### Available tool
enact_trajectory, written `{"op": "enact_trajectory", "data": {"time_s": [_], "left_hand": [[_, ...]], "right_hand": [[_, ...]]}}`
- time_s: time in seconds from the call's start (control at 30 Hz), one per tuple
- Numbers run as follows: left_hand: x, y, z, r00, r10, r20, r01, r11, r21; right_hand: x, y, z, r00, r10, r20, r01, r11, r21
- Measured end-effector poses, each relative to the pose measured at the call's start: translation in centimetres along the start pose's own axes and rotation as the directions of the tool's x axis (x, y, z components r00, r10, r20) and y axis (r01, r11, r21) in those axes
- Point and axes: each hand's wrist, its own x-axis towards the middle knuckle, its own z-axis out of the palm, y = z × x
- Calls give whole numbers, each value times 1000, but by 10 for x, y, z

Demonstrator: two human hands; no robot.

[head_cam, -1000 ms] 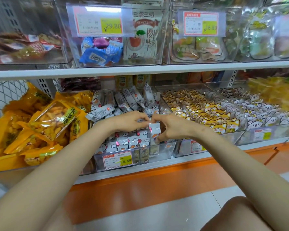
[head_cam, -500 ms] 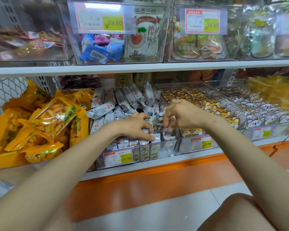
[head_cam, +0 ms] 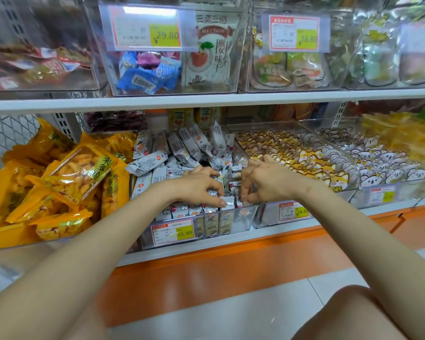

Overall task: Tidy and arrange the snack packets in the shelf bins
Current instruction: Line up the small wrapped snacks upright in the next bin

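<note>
As we reach into the clear bin [head_cam: 241,219], our left hand [head_cam: 201,185] pinches a silver packet [head_cam: 228,201]; our right hand [head_cam: 263,180] curls among others; its hold we cannot tell.

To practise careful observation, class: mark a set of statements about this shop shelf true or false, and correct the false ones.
1. The left hand and right hand both reach into the clear bin of grey packets. True.
2. The yellow packets lie to the right of that bin. False: they lie to its left.
3. The blue packets sit in a bin on the upper shelf. True.
4. The price tag under the fox-face packets reads 29.80. False: it reads 16.80.
</note>
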Motion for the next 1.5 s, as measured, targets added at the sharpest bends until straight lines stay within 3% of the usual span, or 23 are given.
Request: {"op": "enact_trajectory", "data": {"time_s": [0.1,0.2,0.33,0.5,0.67,0.83,0.97,1.3,1.4,1.5], "left_hand": [[-2,1,0,1000,6,-14,-6,1000,-12],[-4,1,0,999,25,-47,-26,999,-19],[-3,2,0,998,28,-60,-29,999,-27],[-2,7,0,997,27,-65,-30,999,-40],[-1,7,-1,998,26,-62,-30,997,-67],[0,2,-2,998,22,-57,-28,995,-95],[1,2,-3,997,34,-66,-40,996,-86],[3,-9,0,993,63,-98,-68,996,-53],[4,-11,0,990,54,-126,-66,994,-86],[4,-10,-1,991,58,-118,-70,993,-97]], "right_hand": [[-1,-2,2,996,-45,-78,44,999,-19],[-3,-2,3,991,-38,-132,50,994,93],[-1,4,6,988,0,-157,41,965,258],[6,5,10,990,-22,-137,65,947,313],[4,11,8,974,67,-218,19,929,370],[6,8,9,986,77,-150,-66,995,80],[11,1,13,975,119,-186,-112,993,47],[19,0,16,977,64,-202,-119,955,-273],[21,1,16,961,48,-273,-109,972,-210],[24,2,16,934,152,-323,-170,985,-27]]}}
